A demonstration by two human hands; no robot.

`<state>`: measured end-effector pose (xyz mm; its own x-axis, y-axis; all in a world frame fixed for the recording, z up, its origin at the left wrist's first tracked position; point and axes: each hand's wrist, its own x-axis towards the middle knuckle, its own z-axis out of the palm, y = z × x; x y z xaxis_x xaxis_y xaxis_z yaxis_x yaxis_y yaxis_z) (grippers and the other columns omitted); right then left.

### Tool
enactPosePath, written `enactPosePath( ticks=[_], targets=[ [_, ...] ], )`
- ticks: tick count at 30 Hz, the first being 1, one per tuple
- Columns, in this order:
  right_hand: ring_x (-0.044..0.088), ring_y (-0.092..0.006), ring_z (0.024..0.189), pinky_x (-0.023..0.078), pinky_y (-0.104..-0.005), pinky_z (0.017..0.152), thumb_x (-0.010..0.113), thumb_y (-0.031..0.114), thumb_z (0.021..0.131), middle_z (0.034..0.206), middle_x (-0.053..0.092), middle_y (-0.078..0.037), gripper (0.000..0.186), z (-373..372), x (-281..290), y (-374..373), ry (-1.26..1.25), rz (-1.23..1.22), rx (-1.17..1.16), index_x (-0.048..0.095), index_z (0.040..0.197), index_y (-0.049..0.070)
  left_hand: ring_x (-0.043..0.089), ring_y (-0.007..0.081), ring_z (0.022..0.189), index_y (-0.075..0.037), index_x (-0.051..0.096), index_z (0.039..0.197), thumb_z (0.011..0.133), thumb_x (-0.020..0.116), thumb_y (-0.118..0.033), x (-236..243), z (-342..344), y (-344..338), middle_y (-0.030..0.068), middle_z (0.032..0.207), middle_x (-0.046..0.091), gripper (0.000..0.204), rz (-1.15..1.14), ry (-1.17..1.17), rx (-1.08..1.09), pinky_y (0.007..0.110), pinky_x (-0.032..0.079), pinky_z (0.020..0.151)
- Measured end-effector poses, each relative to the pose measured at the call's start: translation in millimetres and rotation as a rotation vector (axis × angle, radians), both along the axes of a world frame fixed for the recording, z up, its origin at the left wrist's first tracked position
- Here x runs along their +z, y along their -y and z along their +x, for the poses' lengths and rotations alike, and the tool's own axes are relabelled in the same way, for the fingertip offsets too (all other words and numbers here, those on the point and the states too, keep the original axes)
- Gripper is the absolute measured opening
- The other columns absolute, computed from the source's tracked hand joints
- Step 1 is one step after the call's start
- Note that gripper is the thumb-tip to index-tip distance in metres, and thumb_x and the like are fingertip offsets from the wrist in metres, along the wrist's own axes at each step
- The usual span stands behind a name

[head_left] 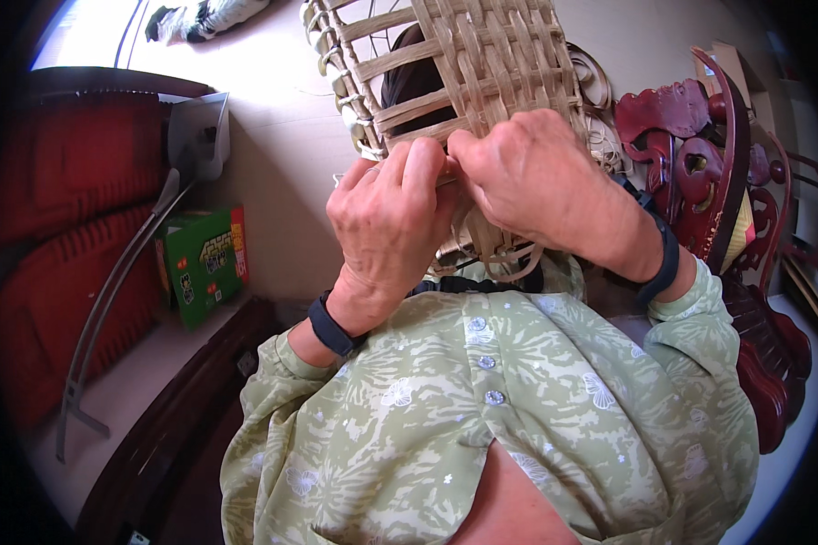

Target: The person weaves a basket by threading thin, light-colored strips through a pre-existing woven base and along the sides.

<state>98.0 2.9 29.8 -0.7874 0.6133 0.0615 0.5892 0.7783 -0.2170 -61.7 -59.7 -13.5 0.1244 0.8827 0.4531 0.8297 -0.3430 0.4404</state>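
A half-woven basket [463, 64] of pale flat bamboo strips stands tilted in front of my chest, its bound rim on the left. My left hand [391, 222] is closed on the near edge of the weave, fingers pinching a strip. My right hand [536, 177] presses against it from the right, fingers curled over the same strips. The two hands touch at the fingertips. Loose strip ends [504, 259] hang below my hands. Both wrists wear dark bands.
A carved dark red wooden chair [727, 182] stands at my right. A green cardboard box [204, 263] sits on the floor at left, beside a grey metal frame [109, 300] and red slatted furniture [64, 227]. Coiled strips [595, 86] lie behind the basket.
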Motion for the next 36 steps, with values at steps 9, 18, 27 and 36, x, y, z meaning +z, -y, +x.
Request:
enactPosePath(
  ticks=[9,18,27,36],
  targets=[
    [0.069,-0.0275,0.057,0.056,-0.0382,0.058,0.055,0.010,0.085,0.065,0.067,-0.019,0.022,-2.1,6.6,-29.0,-0.081,-0.897,-0.258,0.070,0.083,-0.005,0.061,0.0203,0.061,-0.012,0.062,0.095,0.072,0.072,-0.004,-4.7,9.6,-8.3,0.0001,0.072,0.062,0.027,0.036,-0.027,0.067,0.030,0.048,0.068],
    [0.064,-0.0341,0.058,0.050,-0.0408,0.058,0.066,0.014,0.085,0.065,0.060,-0.021,0.022,0.0,-11.0,4.1,-0.390,-0.640,-0.358,0.063,0.072,-0.003,0.061,0.0176,0.069,-0.005,0.067,0.099,0.077,0.077,0.004,38.9,-43.0,3.1,0.0108,0.098,0.071,0.025,0.023,0.268,0.207,0.031,0.050,0.058],
    [0.069,-0.0307,0.063,0.054,-0.0371,0.060,0.067,0.016,0.084,0.069,0.066,-0.019,0.019,1.0,-8.7,3.3,-0.398,-0.717,-0.402,0.070,0.079,-0.002,0.063,0.0266,0.081,-0.010,0.066,0.094,0.089,0.068,-0.014,16.6,-33.5,-49.4,0.0051,0.086,0.068,0.006,0.011,-0.144,-0.045,0.038,0.047,0.081],
    [0.067,-0.0248,0.057,0.054,-0.0374,0.059,0.065,0.018,0.083,0.061,0.065,-0.013,0.021,-8.2,-1.7,2.3,-0.350,-0.221,-0.281,0.068,0.068,0.004,0.062,0.0330,0.080,-0.006,0.064,0.095,0.086,0.065,-0.001,4.3,-27.6,-45.2,0.0100,0.086,0.066,0.009,-0.010,0.063,-0.105,0.040,0.050,0.077]
  ],
)
